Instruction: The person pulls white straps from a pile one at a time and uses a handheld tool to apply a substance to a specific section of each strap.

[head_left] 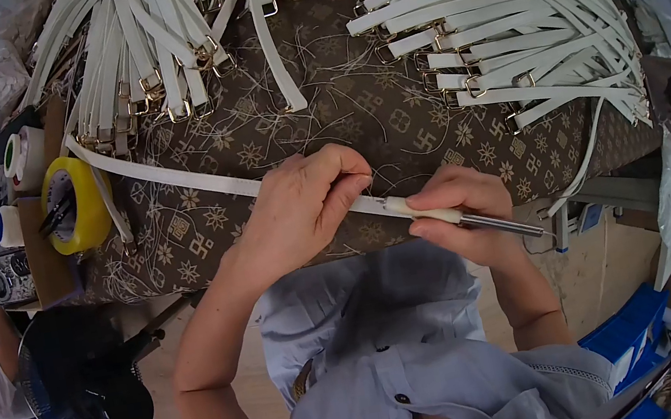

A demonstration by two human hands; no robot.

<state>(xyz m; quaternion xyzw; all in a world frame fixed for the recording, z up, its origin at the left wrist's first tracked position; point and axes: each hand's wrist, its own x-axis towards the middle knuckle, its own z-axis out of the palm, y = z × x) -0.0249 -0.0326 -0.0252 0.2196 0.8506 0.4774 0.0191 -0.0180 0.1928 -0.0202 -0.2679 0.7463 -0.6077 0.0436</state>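
A long white strap (170, 177) runs from the left side of the patterned cloth to the middle, near the front edge. Over its right part, my left hand (300, 207) has thumb and forefinger pinched together on the strap. My right hand (469, 209) is closed around a tool (438, 213) with a cream-coloured handle and a dark metal shaft pointing right. The tool's left end lies at the strap's end, just right of my left fingertips. A fine thread shows near the fingertips, too thin to follow.
Bundles of white straps (517, 19) with gold buckles lie at the back and right. Loose threads are scattered over the brown cloth (420, 129). A yellow tape roll (77, 204) stands in a box at the left. A black fan (84, 376) is at the lower left.
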